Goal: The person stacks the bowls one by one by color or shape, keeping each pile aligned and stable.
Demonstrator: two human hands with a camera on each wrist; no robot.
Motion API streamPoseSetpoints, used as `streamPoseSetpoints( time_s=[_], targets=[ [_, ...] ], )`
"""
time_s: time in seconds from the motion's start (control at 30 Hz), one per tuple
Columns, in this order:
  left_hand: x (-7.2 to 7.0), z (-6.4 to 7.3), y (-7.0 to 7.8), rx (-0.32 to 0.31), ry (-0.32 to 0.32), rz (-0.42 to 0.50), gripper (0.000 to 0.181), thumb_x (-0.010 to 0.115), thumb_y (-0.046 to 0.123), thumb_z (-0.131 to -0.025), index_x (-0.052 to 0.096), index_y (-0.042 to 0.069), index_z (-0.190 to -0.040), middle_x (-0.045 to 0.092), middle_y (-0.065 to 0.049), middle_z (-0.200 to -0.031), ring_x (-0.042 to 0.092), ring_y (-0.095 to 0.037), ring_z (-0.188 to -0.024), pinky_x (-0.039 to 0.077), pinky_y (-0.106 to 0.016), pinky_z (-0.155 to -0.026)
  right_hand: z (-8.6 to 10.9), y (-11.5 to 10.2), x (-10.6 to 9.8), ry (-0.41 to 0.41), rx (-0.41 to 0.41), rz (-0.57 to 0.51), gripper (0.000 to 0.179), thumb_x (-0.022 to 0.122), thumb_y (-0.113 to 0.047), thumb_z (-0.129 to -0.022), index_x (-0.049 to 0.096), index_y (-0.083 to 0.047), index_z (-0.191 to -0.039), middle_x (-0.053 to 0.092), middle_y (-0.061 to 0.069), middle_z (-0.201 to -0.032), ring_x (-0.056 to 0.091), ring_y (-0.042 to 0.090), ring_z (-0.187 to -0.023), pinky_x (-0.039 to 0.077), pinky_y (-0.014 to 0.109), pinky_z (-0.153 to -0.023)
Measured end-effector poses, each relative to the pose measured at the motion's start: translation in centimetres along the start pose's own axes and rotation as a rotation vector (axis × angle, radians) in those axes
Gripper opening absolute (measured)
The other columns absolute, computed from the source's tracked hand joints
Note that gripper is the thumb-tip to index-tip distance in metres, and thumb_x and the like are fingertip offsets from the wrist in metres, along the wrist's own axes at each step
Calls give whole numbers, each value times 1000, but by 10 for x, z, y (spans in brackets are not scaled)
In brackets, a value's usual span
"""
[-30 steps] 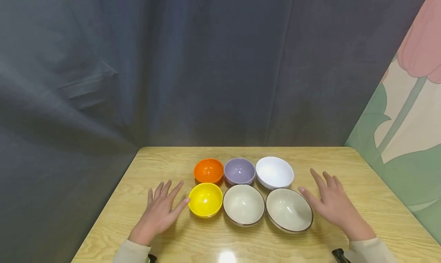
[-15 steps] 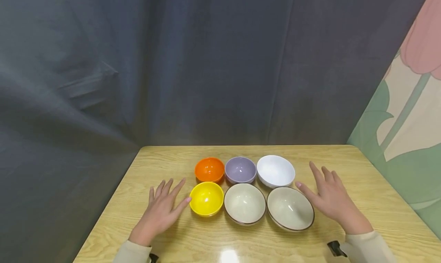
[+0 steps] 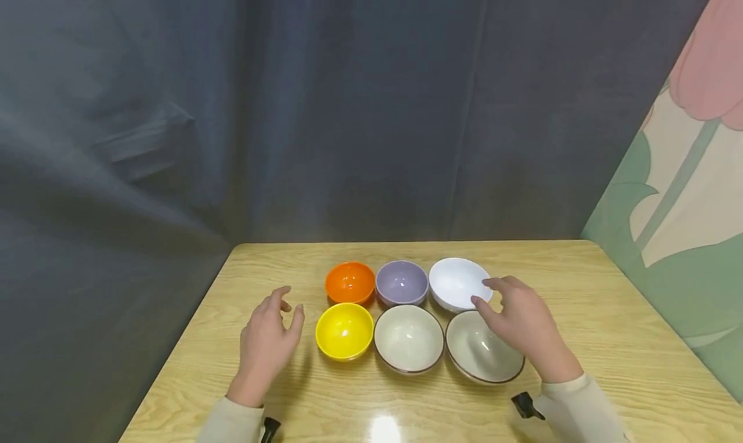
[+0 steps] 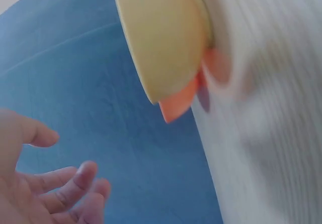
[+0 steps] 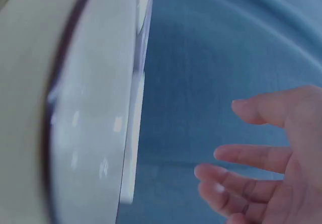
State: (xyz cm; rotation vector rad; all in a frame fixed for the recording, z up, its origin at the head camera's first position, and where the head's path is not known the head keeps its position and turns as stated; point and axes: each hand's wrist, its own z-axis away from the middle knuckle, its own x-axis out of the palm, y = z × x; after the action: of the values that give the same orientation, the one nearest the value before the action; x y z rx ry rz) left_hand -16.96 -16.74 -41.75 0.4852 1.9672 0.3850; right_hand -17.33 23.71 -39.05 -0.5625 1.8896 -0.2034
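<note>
Head view: six round bowls sit close together on a light wood-grain counter, two rows of three. Back row, left to right: glossy orange bowl, glossy muted-purple bowl, plain white bowl. Front row: glossy yellow bowl, glossy off-white bowl with a thin dark rim, matching dark-rimmed off-white bowl at right. Right hand hovers over the right off-white bowl, fingertips overlapping the white bowl's near-right edge in this view; fingers loosely bent, thumb apart from them, pinching nothing; right wrist view shows a gap to the bowls. Left hand is raised left of the yellow bowl, not touching it, fingers slightly curved, thumb held away, nothing held. Dark blue-grey cloth curtain behind.
</note>
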Motion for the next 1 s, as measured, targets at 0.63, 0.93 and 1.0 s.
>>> streamPoseSetpoints(
  time_s=[0.63, 0.93, 1.0],
  targets=[
    [33, 14, 51, 168, -124, -16, 42, 65, 27, -92, 55, -1, -121, 39, 10, -50, 33, -4, -39, 27, -22, -37, -17, -54, 63, -275, 45, -84, 18, 76, -20, -85, 62, -10, -81, 42, -1, -64, 41, 16, -62, 34, 32, -56],
    [44, 23, 57, 237, -153, -28, 40, 66, 26, -90, 58, 3, -122, 36, 11, -52, 32, -3, -41, 27, -24, -39, -11, -59, 79, -333, 120, 43, 17, 77, -20, -83, 70, -9, -94, 65, 2, -77, 56, 20, -65, 48, 39, -58],
    [46, 23, 57, 234, -170, -30, 40, 66, 27, -90, 59, 4, -123, 36, 12, -52, 32, -3, -40, 27, -24, -39, -12, -59, 82, -334, 120, 82, 14, 75, -17, -83, 70, -9, -93, 65, 4, -76, 57, 21, -65, 47, 40, -57]
  ],
)
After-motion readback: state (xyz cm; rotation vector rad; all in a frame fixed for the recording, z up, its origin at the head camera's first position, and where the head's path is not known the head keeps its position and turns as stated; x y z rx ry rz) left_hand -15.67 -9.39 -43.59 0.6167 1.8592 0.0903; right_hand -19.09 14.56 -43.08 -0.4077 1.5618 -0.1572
